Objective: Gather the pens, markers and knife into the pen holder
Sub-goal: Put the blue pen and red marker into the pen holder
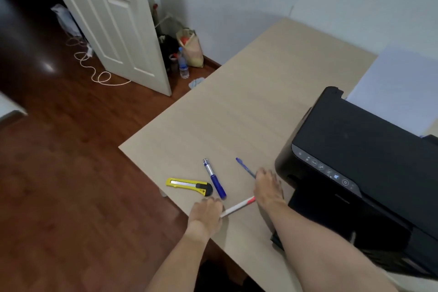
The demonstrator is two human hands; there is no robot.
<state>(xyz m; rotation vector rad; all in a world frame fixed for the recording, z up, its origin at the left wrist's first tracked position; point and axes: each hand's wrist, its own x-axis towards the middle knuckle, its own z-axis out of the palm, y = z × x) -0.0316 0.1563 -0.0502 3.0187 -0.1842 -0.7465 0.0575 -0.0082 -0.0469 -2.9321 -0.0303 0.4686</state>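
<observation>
On the light wooden table (248, 92) lie a yellow utility knife (189, 186) and, just right of it, a blue and silver marker (214, 179). A thin blue pen (245, 168) sticks out from under my right hand (269, 188), whose fingers curl down over its near end. A white pen with a red end (237, 208) lies between both hands. My left hand (206, 214) is curled on that pen's near white end, at the table's front edge. No pen holder is in view.
A black printer (355, 168) fills the table's right side, right beside my right arm. White paper (398, 87) rests behind it. Left of the table the dark wood floor (59, 173) drops away, with a white door (111, 21), bags and a bottle by the wall.
</observation>
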